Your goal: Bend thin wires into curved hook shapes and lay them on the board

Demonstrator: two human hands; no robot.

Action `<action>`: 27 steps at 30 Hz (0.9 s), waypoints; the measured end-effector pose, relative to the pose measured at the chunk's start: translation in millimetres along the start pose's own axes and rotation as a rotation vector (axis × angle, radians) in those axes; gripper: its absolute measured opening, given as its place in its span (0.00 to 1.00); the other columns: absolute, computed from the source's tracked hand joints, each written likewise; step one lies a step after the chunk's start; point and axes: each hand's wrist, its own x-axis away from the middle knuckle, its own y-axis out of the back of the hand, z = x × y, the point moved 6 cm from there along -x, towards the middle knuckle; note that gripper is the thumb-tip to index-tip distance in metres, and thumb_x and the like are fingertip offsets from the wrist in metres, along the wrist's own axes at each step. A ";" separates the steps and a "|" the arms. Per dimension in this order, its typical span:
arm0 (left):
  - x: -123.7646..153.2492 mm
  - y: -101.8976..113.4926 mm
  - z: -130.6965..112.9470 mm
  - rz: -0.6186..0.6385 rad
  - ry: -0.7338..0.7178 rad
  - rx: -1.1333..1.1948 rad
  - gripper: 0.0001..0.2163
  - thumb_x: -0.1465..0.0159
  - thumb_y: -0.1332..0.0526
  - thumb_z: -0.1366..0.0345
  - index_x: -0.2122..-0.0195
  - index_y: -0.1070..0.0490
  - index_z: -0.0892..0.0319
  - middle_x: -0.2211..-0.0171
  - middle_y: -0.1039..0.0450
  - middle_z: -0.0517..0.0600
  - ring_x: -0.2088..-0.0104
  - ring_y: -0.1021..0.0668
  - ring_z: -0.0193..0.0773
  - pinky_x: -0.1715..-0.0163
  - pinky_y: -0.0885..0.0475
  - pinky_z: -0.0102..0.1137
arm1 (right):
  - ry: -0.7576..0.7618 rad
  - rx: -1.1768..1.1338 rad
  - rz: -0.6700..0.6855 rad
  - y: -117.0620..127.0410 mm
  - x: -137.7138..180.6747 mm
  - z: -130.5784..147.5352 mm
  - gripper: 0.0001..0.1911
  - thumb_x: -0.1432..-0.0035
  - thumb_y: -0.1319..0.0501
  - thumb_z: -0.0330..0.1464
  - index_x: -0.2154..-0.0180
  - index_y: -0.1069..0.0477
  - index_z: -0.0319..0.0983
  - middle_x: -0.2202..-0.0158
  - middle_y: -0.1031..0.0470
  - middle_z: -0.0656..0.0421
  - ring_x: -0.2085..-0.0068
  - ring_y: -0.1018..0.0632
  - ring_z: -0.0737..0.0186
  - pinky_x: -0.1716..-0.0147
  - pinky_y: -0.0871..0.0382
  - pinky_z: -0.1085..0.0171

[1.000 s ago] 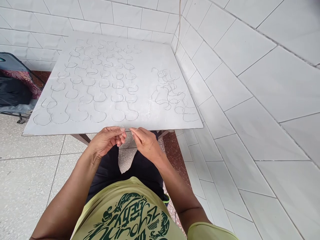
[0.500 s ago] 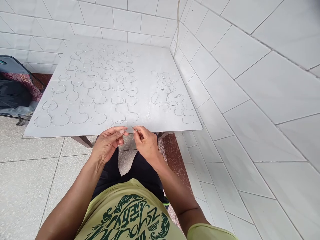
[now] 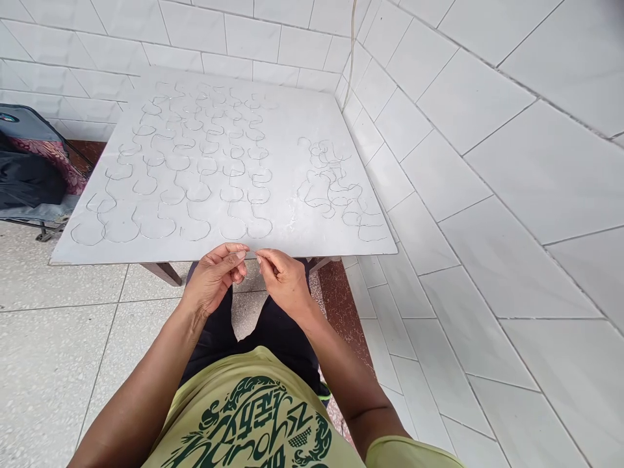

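Note:
My left hand (image 3: 213,276) and my right hand (image 3: 284,281) meet just below the near edge of a white board (image 3: 287,123). Both pinch the ends of a short thin wire piece (image 3: 252,254) stretched between their fingertips. On the board lie several bent wire hooks in rows (image 3: 195,169), and a looser tangle of wire hooks (image 3: 336,188) lies at the right.
The board rests on a small wooden table whose legs (image 3: 158,273) show beneath it, set in a corner of white tiled walls (image 3: 487,143). A dark bag on a folding frame (image 3: 29,175) stands at the left. Tiled floor (image 3: 58,351) lies below.
My hands have stayed at the board's near edge, with the fingertips shifting slightly as they work the wire. The view has drifted a little.

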 end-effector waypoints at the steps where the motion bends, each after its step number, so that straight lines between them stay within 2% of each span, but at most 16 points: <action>1: 0.2 0.6 0.1 -0.009 -0.009 -0.016 0.12 0.39 0.26 0.61 0.56 0.18 0.60 0.76 0.25 0.47 0.77 0.30 0.30 0.74 0.35 0.27 | 0.007 0.002 0.000 -0.1 0.2 0.4 0.12 0.28 0.44 0.30 0.52 0.22 0.39 0.60 0.16 0.55 0.60 0.17 0.61 0.55 0.23 0.62; 5: 1.3 3.0 -0.3 -0.037 -0.002 -0.123 0.11 0.39 0.27 0.60 0.60 0.18 0.60 0.78 0.26 0.47 0.78 0.30 0.30 0.76 0.37 0.27 | 0.025 0.020 0.033 -1.9 2.2 1.7 0.13 0.27 0.45 0.30 0.51 0.22 0.39 0.61 0.17 0.55 0.62 0.18 0.62 0.58 0.24 0.62; 9: 2.7 1.3 -3.4 -0.006 -0.005 -0.231 0.08 0.39 0.27 0.60 0.65 0.17 0.60 0.77 0.26 0.48 0.76 0.29 0.32 0.75 0.36 0.28 | 0.044 0.075 0.087 -2.8 5.5 1.2 0.14 0.26 0.46 0.30 0.51 0.22 0.40 0.63 0.19 0.55 0.64 0.20 0.62 0.61 0.25 0.63; 15: 4.1 -1.3 -7.5 -0.005 -0.125 -0.390 0.09 0.38 0.28 0.58 0.62 0.16 0.57 0.75 0.26 0.48 0.73 0.30 0.34 0.72 0.35 0.29 | 0.060 0.104 0.096 0.3 7.5 -1.6 0.13 0.26 0.45 0.29 0.50 0.22 0.41 0.60 0.18 0.54 0.62 0.19 0.61 0.59 0.26 0.61; 20: 2.9 0.3 -2.2 0.029 -0.098 -0.268 0.10 0.38 0.27 0.57 0.60 0.16 0.58 0.75 0.27 0.48 0.74 0.30 0.33 0.72 0.35 0.29 | 0.000 0.020 0.058 1.9 7.4 -4.3 0.13 0.27 0.44 0.30 0.51 0.21 0.41 0.59 0.17 0.55 0.60 0.18 0.61 0.57 0.24 0.62; 27: 3.1 5.4 2.6 0.153 0.065 0.044 0.08 0.38 0.27 0.61 0.66 0.19 0.62 0.75 0.28 0.49 0.75 0.32 0.30 0.74 0.36 0.27 | -0.002 -0.042 0.080 6.6 6.0 -3.5 0.13 0.28 0.44 0.29 0.52 0.21 0.41 0.62 0.18 0.56 0.63 0.19 0.62 0.59 0.24 0.62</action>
